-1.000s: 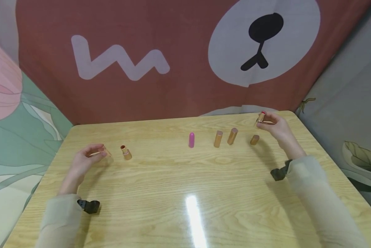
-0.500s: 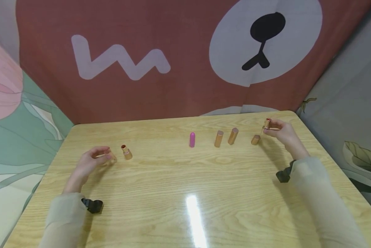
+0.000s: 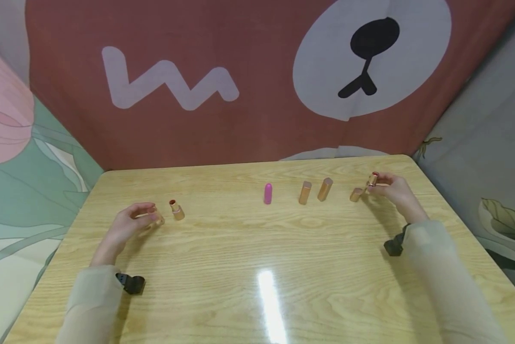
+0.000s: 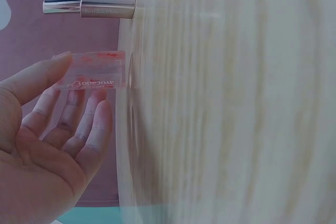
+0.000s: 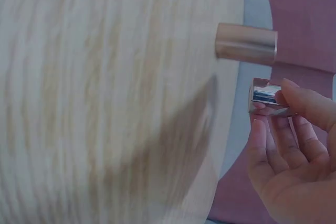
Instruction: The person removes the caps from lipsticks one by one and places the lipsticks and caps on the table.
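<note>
At the table's left, my left hand [image 3: 130,227] pinches a clear plastic lipstick cap [image 4: 92,71] with red marks and printed lettering. The cap's lower end is at or just over the tabletop. Beside it stands an uncapped lipstick [image 3: 177,210], gold with a dark red opening. On the far right my right hand [image 3: 399,193] pinches a shiny gold lipstick [image 3: 372,179] with a red top between thumb and fingers. Its lower end shows as a mirror-like square piece in the right wrist view. A short gold-brown cap [image 5: 245,44] stands close to it, apart from the fingers.
Two taller gold tubes [image 3: 305,193] [image 3: 325,189] stand right of the middle, with a magenta bullet-shaped tube [image 3: 268,194] left of them. The wooden table [image 3: 206,267] ends at a red-brown cloth backdrop [image 3: 257,129].
My left hand has moved right and slightly down with the clear cap, toward the uncapped lipstick. The right hand has lowered the red-topped lipstick and shifted it a little right, near the short cap.
</note>
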Demonstrator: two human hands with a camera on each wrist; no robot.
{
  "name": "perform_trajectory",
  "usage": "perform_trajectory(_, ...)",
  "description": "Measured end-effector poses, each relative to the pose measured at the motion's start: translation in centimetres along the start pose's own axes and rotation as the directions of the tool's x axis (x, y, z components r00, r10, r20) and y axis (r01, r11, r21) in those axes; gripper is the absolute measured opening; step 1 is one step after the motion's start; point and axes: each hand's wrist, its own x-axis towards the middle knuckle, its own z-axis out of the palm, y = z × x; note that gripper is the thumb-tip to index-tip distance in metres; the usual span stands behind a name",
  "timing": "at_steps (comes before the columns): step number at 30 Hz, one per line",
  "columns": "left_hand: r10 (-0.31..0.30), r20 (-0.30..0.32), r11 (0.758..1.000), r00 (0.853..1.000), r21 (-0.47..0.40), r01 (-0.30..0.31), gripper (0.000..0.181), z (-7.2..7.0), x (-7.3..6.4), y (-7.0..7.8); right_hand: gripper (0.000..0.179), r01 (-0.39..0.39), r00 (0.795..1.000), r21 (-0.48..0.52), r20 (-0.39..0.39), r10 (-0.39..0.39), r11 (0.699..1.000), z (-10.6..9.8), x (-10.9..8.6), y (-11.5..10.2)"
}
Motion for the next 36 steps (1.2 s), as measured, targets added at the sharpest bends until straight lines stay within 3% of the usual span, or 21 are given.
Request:
perform_trajectory(10, 0.006, 0.016, 0.999, 1.0, -0.039, -0.006, 0.062, 0.0, 0.0, -0.1, 0.038, -0.031, 1.0, 0.024, 0.008, 0.031, 0.999, -0.1, 0.0, 0.9)
perform_trajectory(19, -0.004, 0.037, 1.0, 0.999, -0.025, 0.005, 0.062, 0.3, 0.2, -0.2, 0.06, -0.084, 0.994, -0.054, 0.061, 0.087, 0.995, 0.0, -0.3, 1.5)
perform_trajectory(28, 0.007, 0.044, 0.999, 0.999, -0.035, -0.006, 0.063, 0.1, 0.0, -0.4, 0.058, -0.017, 0.997, 0.051, 0.071, 0.013, 0.999, 0.0, -0.5, 2.1)
perform_trajectory(36, 0.022, 0.073, 0.999, 0.997, -0.026, -0.02, 0.066, -0.2, -0.3, 0.0, 0.065, -0.055, 0.99, 0.105, 0.132, 0.041, 0.993, -0.4, -0.8, 2.5)
